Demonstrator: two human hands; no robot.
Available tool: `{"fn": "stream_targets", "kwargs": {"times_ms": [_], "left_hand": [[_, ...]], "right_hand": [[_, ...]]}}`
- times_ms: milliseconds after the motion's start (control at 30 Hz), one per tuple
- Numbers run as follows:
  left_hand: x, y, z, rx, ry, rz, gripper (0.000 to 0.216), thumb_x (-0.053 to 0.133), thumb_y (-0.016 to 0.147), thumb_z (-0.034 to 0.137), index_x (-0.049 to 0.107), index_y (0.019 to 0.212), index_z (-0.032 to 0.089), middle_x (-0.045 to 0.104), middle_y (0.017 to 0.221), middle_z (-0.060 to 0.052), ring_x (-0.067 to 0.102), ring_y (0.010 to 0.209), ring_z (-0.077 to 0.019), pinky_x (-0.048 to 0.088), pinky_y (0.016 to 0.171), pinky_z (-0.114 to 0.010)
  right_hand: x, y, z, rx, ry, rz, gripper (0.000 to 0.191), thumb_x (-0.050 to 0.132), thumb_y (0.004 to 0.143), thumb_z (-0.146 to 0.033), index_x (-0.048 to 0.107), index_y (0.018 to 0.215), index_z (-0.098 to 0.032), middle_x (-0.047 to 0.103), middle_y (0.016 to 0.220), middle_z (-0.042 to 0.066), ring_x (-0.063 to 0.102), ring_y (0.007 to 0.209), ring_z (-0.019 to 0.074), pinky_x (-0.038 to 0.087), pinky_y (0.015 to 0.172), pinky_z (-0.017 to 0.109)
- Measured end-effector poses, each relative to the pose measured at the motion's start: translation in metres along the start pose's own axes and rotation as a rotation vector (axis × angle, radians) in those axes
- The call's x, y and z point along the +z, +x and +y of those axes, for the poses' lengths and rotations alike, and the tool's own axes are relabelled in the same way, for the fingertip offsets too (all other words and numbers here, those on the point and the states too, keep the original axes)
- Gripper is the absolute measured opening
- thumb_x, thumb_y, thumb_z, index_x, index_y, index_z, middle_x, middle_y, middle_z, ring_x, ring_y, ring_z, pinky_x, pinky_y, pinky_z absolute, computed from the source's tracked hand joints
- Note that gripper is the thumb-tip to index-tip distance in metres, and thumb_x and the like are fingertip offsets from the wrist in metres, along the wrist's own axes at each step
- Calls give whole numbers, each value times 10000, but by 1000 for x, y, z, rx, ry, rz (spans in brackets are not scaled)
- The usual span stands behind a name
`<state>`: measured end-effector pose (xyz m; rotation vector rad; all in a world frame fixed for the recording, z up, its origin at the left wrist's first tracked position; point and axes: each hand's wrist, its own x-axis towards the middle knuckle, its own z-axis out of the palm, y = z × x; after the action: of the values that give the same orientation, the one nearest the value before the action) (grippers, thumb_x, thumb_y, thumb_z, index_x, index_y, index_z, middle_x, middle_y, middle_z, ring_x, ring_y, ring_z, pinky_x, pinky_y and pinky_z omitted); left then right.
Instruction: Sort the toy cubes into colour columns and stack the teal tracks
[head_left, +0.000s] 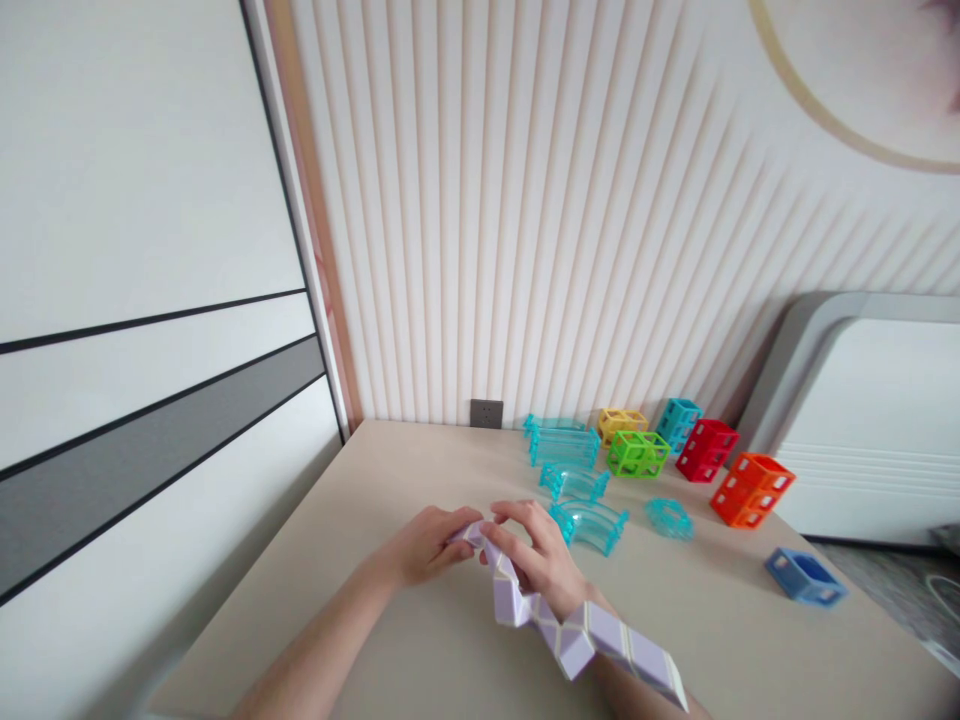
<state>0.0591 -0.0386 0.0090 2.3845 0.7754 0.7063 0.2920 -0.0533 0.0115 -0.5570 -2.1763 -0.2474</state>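
Observation:
A long lilac-and-white twisting snake puzzle (pixel 559 625) runs from my fingertips back over my right forearm toward the lower right. My left hand (pixel 424 545) pinches its far end, fingers curled. My right hand (pixel 536 555) grips the segments just beside it, fingers bent over the chain. Both hands hover low over the beige table (pixel 390 470), near its middle.
Clear teal track pieces (pixel 577 490) lie just beyond my right hand. Behind them stand yellow (pixel 621 424), green (pixel 637 453), teal (pixel 679 423), red (pixel 706 450) and orange (pixel 750 488) frame blocks. A blue block (pixel 806 577) lies at the right. A ribbed wall with a socket (pixel 486 413) backs the table.

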Motion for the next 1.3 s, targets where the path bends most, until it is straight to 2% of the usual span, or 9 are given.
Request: {"fn": "stream_targets", "kwargs": {"times_ms": [167,333,467,633,767,967,1033,1200,1300], "left_hand": [[1,-1,-2,33,15,7,632,208,972,692,582,1164,220,697,870,-19,634,722,-160,444,686,-241],[1,-2,-8,36,173,279,561,245,998,635,591,1046,196,683,848,-47,628,744,-169,460,716,-266],[1,-3,-9,-18,140,381,430,311,1026,526,577,1027,189,646,798,-30,584,674,-151,447,659,-256],[1,-2,-3,-30,78,350,386,352,1022,492,589,1012,187,611,762,-5,544,615,-132,410,591,-236],[3,-1,-6,-11,80,348,388,372,1016,506,586,995,184,592,749,2,532,614,-127,390,588,-236],[1,-1,-10,49,62,293,435,347,1012,556,576,985,187,577,758,-1,529,651,-135,397,619,-246],[1,-1,-7,34,97,274,398,374,1011,538,568,977,192,588,782,-6,544,682,-143,406,634,-250],[3,1,-2,-6,254,217,173,499,997,371,546,987,204,629,888,-28,590,796,-170,440,698,-268],[6,2,-5,-5,309,247,148,485,1005,342,540,1030,206,642,914,-40,609,836,-188,467,738,-291]], "right_hand": [[-3,-2,-3,-28,30,-40,423,541,980,-168,486,1388,-263,652,1168,115,638,962,221,528,796,369],[24,-6,2,302,300,0,593,594,918,-181,387,1466,-274,620,1175,103,634,1052,233,545,898,373],[26,-2,1,312,520,80,674,697,854,-310,394,1456,-284,636,1137,91,651,952,251,554,859,399],[15,3,-8,210,623,111,643,734,851,-436,458,1422,-331,562,1275,116,629,1073,278,548,886,412],[16,-3,-8,152,578,133,601,721,851,-497,511,1395,-352,501,1375,126,663,966,235,567,832,380],[14,-8,-7,200,489,56,557,717,842,-525,581,1318,-269,632,1289,152,656,1119,299,550,921,407],[12,-8,-8,253,518,59,516,693,852,-545,605,1277,-266,664,1242,138,666,1087,291,556,899,411],[13,-5,-6,530,625,261,397,572,918,-575,694,1054,-223,722,959,95,685,899,259,563,798,383],[13,-1,-5,620,684,266,366,617,901,-538,703,1037,-209,728,966,95,688,902,259,564,807,370]]}}
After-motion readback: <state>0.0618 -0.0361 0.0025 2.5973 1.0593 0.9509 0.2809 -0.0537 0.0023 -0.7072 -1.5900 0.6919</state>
